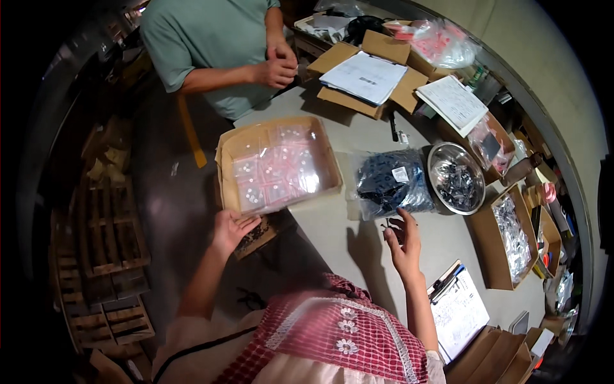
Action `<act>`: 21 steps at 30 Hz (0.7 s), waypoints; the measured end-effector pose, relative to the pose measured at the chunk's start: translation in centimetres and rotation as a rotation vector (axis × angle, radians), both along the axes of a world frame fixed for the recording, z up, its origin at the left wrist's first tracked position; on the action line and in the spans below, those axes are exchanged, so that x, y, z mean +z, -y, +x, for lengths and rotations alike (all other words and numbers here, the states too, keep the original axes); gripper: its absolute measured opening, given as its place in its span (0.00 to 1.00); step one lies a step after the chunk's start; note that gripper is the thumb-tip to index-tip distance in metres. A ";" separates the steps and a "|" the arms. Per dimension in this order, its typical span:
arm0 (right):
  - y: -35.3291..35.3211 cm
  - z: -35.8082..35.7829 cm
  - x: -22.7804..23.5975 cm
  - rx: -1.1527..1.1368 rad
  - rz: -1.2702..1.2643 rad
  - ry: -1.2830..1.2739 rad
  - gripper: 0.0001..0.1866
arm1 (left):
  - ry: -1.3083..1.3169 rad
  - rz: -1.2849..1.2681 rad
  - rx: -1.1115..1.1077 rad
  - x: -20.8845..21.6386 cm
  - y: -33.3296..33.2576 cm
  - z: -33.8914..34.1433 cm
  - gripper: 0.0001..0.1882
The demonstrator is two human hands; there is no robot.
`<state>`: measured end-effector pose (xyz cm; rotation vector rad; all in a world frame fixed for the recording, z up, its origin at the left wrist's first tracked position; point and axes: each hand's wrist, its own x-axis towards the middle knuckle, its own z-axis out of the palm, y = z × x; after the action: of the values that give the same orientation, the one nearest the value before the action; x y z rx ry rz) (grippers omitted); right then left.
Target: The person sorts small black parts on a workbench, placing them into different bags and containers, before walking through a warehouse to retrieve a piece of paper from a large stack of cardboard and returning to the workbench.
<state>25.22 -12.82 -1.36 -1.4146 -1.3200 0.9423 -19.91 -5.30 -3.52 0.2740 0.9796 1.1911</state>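
My left hand (pixel 234 232) is open, palm up, its fingers stretched out at the near corner of a shallow cardboard box (pixel 225 173). Clear plastic bags with pinkish print and small pale round pieces (pixel 275 169) fill that box. Over the table, my right hand (pixel 404 246) curls around small black parts (pixel 391 225) whose exact kind I cannot make out. Just beyond it lies a clear bag of dark pieces (pixel 387 185) bearing a white label. A round metal bowl (pixel 476 203) holding small bagged black parts stands right of the bag.
Across the table (pixel 332 240) stands a person in a green shirt (pixel 217 38), hands together. An open carton with papers (pixel 361 77) sits at the back. Boxes of bagged parts (pixel 511 237) and a clipboard (pixel 457 313) line the right. Wooden pallets (pixel 105 224) are stacked at left.
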 end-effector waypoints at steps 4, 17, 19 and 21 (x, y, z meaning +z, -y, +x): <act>-0.7 -1.6 2.0 0.205 -0.097 -0.316 0.38 | -0.064 0.007 -0.158 5.8 4.0 1.7 0.30; 10.7 4.5 3.1 -0.127 -0.401 -0.501 0.55 | -0.191 0.230 -0.587 8.3 3.8 10.6 0.27; 13.3 5.9 2.2 -0.307 -0.287 -0.597 0.50 | -0.200 0.286 -0.551 7.9 2.7 13.4 0.28; 15.1 7.7 2.7 -0.463 -0.147 -0.648 0.46 | -0.268 0.365 -0.528 8.8 1.8 17.6 0.30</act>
<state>32.95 -27.94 1.35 -1.2845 -0.4286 1.0628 -2.28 -7.06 5.25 0.9433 0.8387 0.8472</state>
